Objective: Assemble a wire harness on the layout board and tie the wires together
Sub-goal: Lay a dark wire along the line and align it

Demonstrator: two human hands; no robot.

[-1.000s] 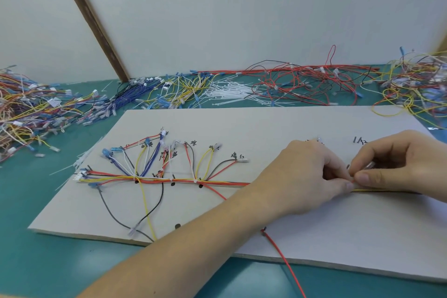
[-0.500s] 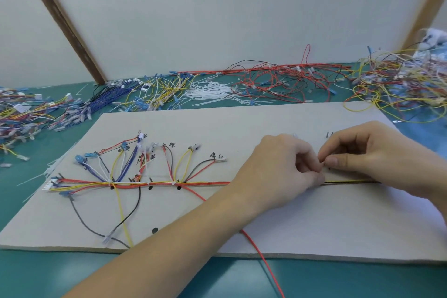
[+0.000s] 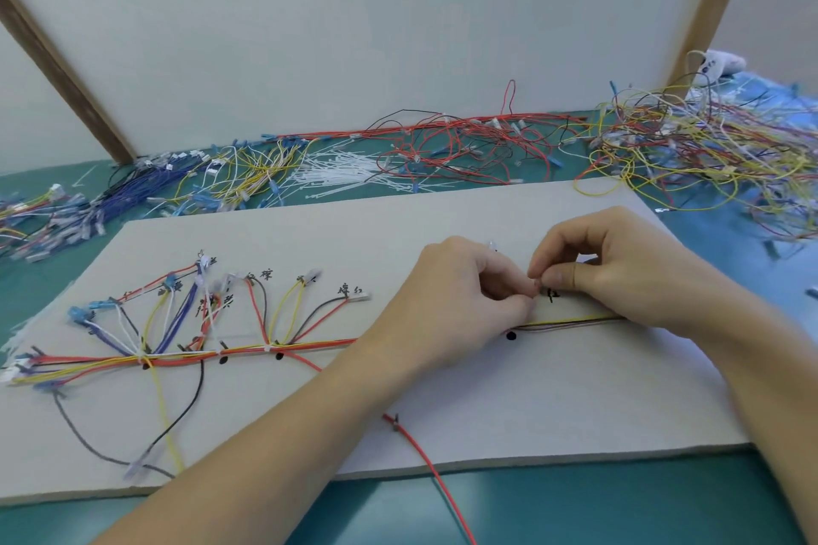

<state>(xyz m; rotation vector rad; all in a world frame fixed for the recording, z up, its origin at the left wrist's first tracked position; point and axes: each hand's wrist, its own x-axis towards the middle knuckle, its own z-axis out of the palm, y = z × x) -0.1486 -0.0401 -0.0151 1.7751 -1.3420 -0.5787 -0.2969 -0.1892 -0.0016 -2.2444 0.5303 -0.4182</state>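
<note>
Left hand [image 3: 456,296] and right hand [image 3: 619,270] meeting fingertip to fingertip, both pinching something tiny, unidentifiable, just above wire harness [image 3: 248,352] lying along layout board [image 3: 531,403]. Cable ties [image 3: 336,173] sitting on bench [image 3: 575,500] behind board.

We are lifting our pinching left hand [image 3: 460,292] and right hand [image 3: 619,270] (fingertips meeting) slightly above the thin multicoloured wire bundle [image 3: 571,322], which now lies exposed beneath them.
</note>
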